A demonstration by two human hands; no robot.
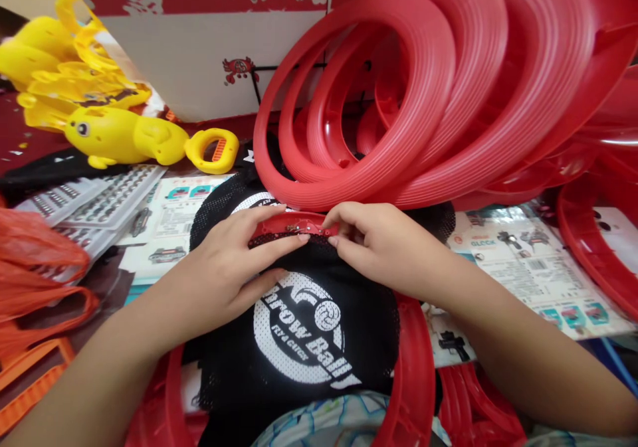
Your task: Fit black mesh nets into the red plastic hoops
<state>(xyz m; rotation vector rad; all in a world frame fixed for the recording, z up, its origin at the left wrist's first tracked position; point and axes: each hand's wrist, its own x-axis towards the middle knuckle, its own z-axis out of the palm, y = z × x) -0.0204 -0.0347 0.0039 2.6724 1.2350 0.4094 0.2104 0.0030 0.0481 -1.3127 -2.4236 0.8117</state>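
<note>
A red plastic hoop (416, 367) lies in front of me with a black mesh net (309, 327) stretched over it, printed in white with "Throw Ball". My left hand (234, 268) pinches the hoop's far rim (294, 224) together with the net's edge, thumb on top and fingers under. My right hand (373, 241) grips the same rim just to the right, fingers curled over it. A small metal part shows on the rim between the two hands.
A tall pile of bare red hoops (399, 101) leans just behind my hands. Yellow toy animals (119, 135) and a yellow handle (212, 149) lie at the left. Trays of small metal parts (94, 198), printed cards (538, 261), orange bags (34, 268) and a cardboard box (199, 48) surround the spot.
</note>
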